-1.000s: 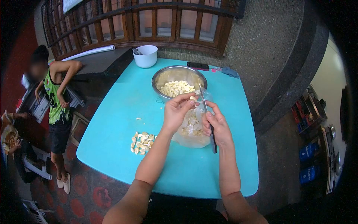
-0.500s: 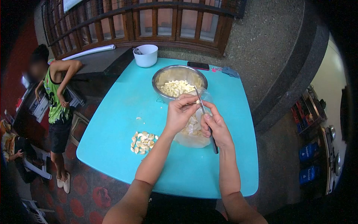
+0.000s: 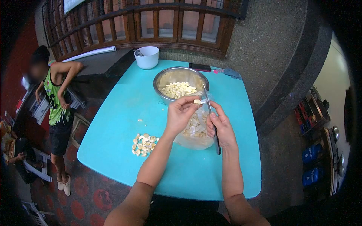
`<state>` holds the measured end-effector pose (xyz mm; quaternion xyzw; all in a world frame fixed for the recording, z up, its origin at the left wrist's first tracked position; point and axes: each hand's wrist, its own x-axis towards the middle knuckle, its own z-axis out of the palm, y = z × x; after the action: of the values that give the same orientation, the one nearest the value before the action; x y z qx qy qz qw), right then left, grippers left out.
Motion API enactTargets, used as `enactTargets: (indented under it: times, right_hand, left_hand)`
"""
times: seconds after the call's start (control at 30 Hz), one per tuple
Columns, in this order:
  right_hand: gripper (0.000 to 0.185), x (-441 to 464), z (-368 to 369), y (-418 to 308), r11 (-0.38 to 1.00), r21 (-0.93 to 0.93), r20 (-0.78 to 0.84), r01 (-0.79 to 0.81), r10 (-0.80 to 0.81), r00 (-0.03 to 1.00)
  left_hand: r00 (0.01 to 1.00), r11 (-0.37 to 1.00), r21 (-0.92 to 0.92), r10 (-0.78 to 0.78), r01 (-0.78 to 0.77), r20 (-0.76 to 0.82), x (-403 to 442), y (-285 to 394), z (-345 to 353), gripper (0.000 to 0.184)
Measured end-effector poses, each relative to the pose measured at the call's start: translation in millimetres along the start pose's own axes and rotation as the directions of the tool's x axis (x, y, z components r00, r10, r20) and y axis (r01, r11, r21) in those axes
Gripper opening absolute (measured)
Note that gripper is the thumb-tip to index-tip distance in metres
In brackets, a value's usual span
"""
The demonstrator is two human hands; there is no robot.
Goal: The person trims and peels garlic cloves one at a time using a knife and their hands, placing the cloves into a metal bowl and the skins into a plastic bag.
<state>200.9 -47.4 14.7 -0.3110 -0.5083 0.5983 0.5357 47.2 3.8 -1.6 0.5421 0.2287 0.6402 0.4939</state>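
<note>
Over on the left, a person (image 3: 56, 96) in a green top stands apart from the blue table (image 3: 113, 124). Next comes a small pile of garlic cloves (image 3: 144, 140), lying on the table. A white bowl (image 3: 149, 60) sits at the far edge, and right of it is a big shiny bowl (image 3: 186, 76) with lots of pale bits inside. The left hand (image 3: 178, 116) has its grip pinched on one clove (image 3: 197, 102), up in the air just in front of the shiny bowl. Below is a see-through bag (image 3: 188, 142) with thin scraps in it. Just right of the clove is the knife (image 3: 210, 107), pointing up and away. The right hand (image 3: 220, 130) has its grip curled around the knife's black handle. Farther back, a dark phone (image 3: 200, 67) and a blue cloth (image 3: 232, 73) lie on the table.
</note>
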Motion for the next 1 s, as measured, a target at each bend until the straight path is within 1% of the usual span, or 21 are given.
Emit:
enactTargets:
  times: [0.03, 0.13, 0.2, 0.23, 0.3, 0.4, 0.53, 0.63, 0.73, 0.83, 0.93, 1.0]
  right_hand:
    - [0.039, 0.2, 0.1, 0.4, 1.0, 0.005, 0.0, 0.0, 0.0, 1.0]
    - [0.04, -0.2, 2.5, 0.6, 1.0, 0.014, -0.002, -0.003, 0.003, 1.0]
    - [0.041, -2.9, 7.3, -4.1, 1.0, 0.013, -0.005, -0.012, 0.012, 1.0]
    - [0.041, -2.6, 7.0, -4.0, 1.0, 0.012, 0.025, -0.017, 0.017, 1.0]
    - [0.041, -1.7, 6.0, -2.5, 1.0, 0.011, 0.084, -0.026, 0.025, 0.996]
    - [0.04, -0.5, 6.0, -1.5, 0.998, 0.029, 0.065, -0.049, 0.047, 0.997]
    - [0.038, 0.1, 2.6, 1.7, 0.995, 0.094, 0.07, -0.04, 0.034, 0.997]
    - [0.036, 0.2, -1.5, 1.2, 0.987, 0.154, 0.101, -0.033, 0.017, 0.995]
    - [0.035, 1.0, -6.3, 1.7, 0.981, 0.191, 0.122, -0.026, 0.002, 0.992]
    - [0.034, 1.3, -8.2, 2.3, 0.978, 0.21, 0.144, -0.016, -0.015, 0.989]
    - [0.033, 1.1, -8.4, 2.5, 0.975, 0.22, 0.157, -0.022, -0.013, 0.988]
    - [0.032, 0.8, -9.1, 2.0, 0.971, 0.235, 0.168, -0.041, 0.001, 0.986]
  left_hand:
    - [1.0, 1.0, 0.009, 0.006, -0.006, -0.01, 0.3, -0.7, -0.5, 0.021]
    - [0.993, 0.979, 0.174, 0.113, -0.105, -0.035, 0.3, 2.2, -0.4, 0.02]
    - [0.996, 0.988, 0.137, 0.075, -0.068, -0.044, 0.2, 3.9, 1.0, 0.02]
    - [0.997, 0.992, 0.118, 0.055, -0.049, -0.048, 0.0, 4.0, 1.7, 0.02]
    - [0.997, 0.991, 0.119, 0.065, -0.06, -0.039, 1.1, -3.2, 1.1, 0.02]
    - [0.998, 0.992, 0.111, 0.059, -0.054, -0.035, -0.3, -4.9, 2.7, 0.022]
    - [0.996, 0.989, 0.125, 0.088, -0.084, -0.021, -2.4, -2.3, 4.5, 0.022]
    - [0.998, 0.992, 0.115, 0.051, -0.048, -0.03, -4.7, 0.7, 6.5, 0.023]
    - [1.0, 1.0, -0.022, 0.016, -0.016, -0.003, -5.6, 2.1, 7.5, 0.025]
    - [0.998, 0.994, -0.085, -0.064, 0.066, 0.018, -5.3, 3.3, 4.6, 0.027]
    - [0.995, 0.989, -0.128, -0.071, 0.078, 0.064, -4.5, 1.3, 0.4, 0.026]
    - [0.99, 0.973, -0.201, -0.09, 0.11, 0.105, -3.9, -0.9, -1.5, 0.025]
